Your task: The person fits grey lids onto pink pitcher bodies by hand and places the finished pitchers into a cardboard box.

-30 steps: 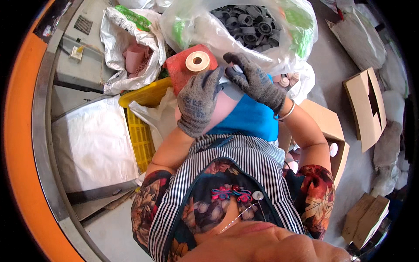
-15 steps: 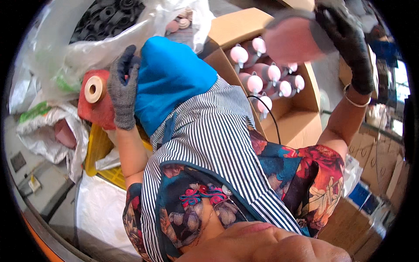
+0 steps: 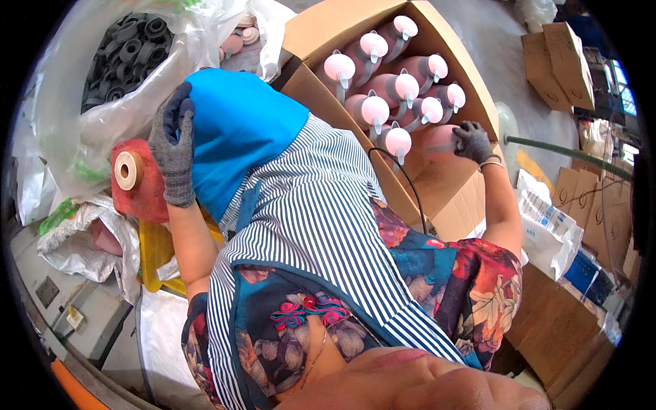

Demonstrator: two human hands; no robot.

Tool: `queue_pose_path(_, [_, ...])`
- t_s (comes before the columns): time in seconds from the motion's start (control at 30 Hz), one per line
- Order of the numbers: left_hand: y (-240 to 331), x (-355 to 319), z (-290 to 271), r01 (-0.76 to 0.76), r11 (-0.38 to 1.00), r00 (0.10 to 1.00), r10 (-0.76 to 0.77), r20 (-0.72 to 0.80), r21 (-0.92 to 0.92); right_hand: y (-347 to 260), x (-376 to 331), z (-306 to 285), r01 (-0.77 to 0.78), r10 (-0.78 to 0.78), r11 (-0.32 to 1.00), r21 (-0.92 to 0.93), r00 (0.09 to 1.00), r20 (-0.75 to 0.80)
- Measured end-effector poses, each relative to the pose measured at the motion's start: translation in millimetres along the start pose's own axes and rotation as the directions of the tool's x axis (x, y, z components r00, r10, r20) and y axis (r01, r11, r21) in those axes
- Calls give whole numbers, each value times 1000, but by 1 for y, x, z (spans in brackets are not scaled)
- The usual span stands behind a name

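My right hand [image 3: 471,141], in a dark grey glove, grips the grey end of a pink bottle [image 3: 438,139] low inside an open cardboard box [image 3: 469,65]. Several more pink bottles [image 3: 402,86] with grey bands and small grey loops or handles stand packed in that box. My left hand [image 3: 174,140], gloved in grey, is held with fingers bent and apart, and I see nothing in it. It is beside the blue cloth [image 3: 239,113] over my lap and a red block [image 3: 145,184] carrying a pale, ring-shaped piece [image 3: 127,170].
A clear plastic bag [image 3: 65,116] holds dark grey rings [image 3: 130,58] at upper left. Pink round parts [image 3: 239,41] lie in another bag. A white sack [image 3: 85,239] and a yellow crate [image 3: 154,256] are at left. More cardboard boxes [image 3: 557,65] stand at right.
My right hand has lowered the pink bottle from above the box's far right side into the box. My left hand still hovers beside the blue cloth. The view has shifted a little.
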State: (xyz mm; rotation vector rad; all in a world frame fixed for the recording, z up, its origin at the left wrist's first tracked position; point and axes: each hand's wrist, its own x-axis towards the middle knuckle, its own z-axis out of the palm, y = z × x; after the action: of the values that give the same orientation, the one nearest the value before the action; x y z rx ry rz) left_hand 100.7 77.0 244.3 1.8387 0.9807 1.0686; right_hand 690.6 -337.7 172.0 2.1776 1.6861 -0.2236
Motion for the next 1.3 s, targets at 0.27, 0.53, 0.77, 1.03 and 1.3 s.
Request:
queue_pose_path(0.27, [7,-9,-35,-203,891,978,164,129,406,53,-23,62,10,124,912,-411,946,298])
queue_pose_path(0.53, [-2,23,-90,-289,816,956,216,201,500,-4,9,93,-264,386,914,-308,797,464])
queue_pose_path(0.77, [-55,47,-159,118,992,960,-101,-260,50,-178,147,-155,242,-258,965,101,946,194])
queue_pose_path(1.03, [-161,70,-312,306,856,854,-440,-277,-417,-491,370,-377,732,-214,598,326,538,-815])
queue_pose_path(1.3, [-122,124,-288,-207,394,951,-135,279,896,-570,501,-382,357,33,640,680,871,-490])
